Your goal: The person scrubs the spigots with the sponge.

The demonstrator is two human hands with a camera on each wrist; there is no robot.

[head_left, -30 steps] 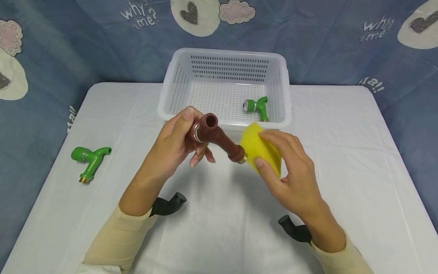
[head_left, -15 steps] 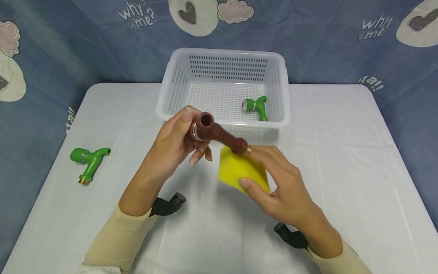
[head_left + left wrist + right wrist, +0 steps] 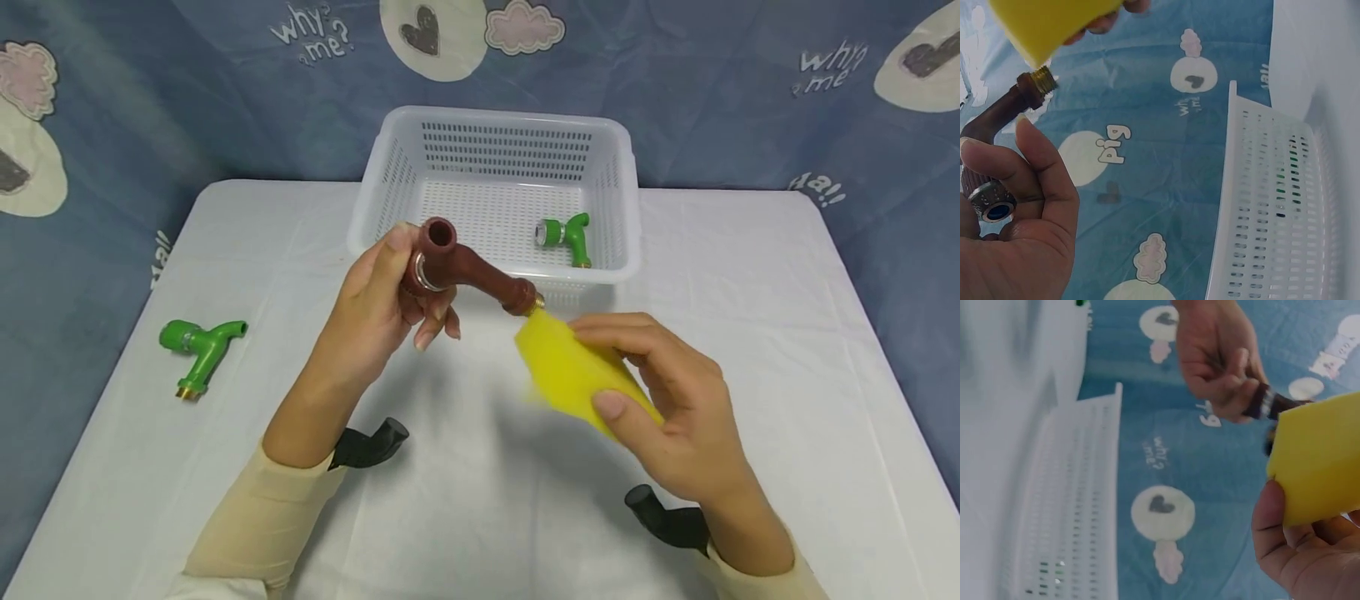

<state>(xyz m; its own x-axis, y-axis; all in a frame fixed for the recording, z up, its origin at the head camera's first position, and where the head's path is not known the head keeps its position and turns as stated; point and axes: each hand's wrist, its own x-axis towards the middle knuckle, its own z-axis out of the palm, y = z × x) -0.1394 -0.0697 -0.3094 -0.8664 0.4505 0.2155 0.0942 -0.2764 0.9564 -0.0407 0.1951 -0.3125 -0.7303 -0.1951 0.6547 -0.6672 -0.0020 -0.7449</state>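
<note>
My left hand (image 3: 371, 312) grips a reddish-brown faucet (image 3: 476, 271) by its knob end, its outlet facing up. The brass threaded end (image 3: 1042, 81) of the faucet points right. Between the thumb and fingers of my right hand (image 3: 675, 408) is a yellow sponge (image 3: 581, 371), pinched by its sides. One corner of the sponge sits right at the brass thread in the head view. In the right wrist view the sponge (image 3: 1322, 462) covers part of the faucet. Both hands are above the white table, in front of the basket.
A white perforated basket (image 3: 495, 271) stands at the back middle of the table, a green faucet (image 3: 573, 237) lying inside it at the right. Another green faucet (image 3: 201, 350) lies on the white cloth at the left. Black wrist mounts (image 3: 371, 443) stick out beside both wrists.
The sponge went from the thread's right side to beneath the faucet, then back right and lower with my right hand. My left hand has raised the faucet slightly.
</note>
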